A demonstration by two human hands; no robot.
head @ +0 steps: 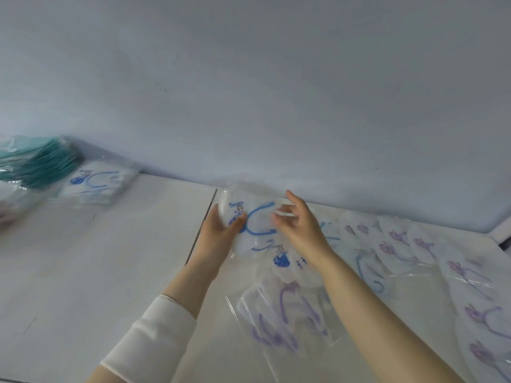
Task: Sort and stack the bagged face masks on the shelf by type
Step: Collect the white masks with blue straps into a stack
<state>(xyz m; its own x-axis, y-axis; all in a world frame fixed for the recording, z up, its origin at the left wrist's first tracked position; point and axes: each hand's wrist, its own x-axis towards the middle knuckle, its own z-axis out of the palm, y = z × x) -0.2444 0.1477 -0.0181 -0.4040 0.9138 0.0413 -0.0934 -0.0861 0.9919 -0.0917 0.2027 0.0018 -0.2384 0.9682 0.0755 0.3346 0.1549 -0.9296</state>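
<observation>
Clear crinkly mask bag (pixel 258 221), left hand (pixel 218 230) gripping

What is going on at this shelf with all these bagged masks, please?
A person is sorting bagged masks. The left hand grips a blue-print bagged mask above the loose pile on the white shelf. The right hand has its fingers curled at the bag's right edge; whether they pinch it is unclear. A blue-print stack lies far left beside a teal stack. Purple-print bags lie spread out on the right.
</observation>
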